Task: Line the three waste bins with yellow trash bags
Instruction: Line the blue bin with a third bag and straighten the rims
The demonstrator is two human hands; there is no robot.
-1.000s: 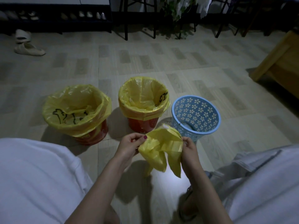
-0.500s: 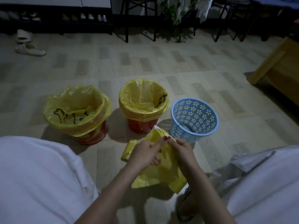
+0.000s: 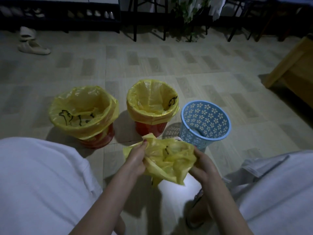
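Observation:
Three bins stand in a row on the tiled floor. The left red bin (image 3: 100, 139) and the middle red bin (image 3: 149, 128) each carry a yellow bag folded over the rim. The blue flower-patterned bin (image 3: 205, 122) on the right has no bag in it. In front of the bins I hold a crumpled yellow trash bag (image 3: 167, 161) between both hands. My left hand (image 3: 136, 158) pinches its left edge. My right hand (image 3: 203, 167) grips its right side, and the bag's mouth is partly spread.
My knees in white trousers fill the lower left and lower right. A wooden piece of furniture (image 3: 294, 72) stands at the right. Pale slippers (image 3: 32, 46) lie at the far left, with a shoe rack, stool legs and a plant along the back.
The bag hung folded between my hands a second ago. My hands came together on it, then pulled apart, and the bag is now wider and partly opened.

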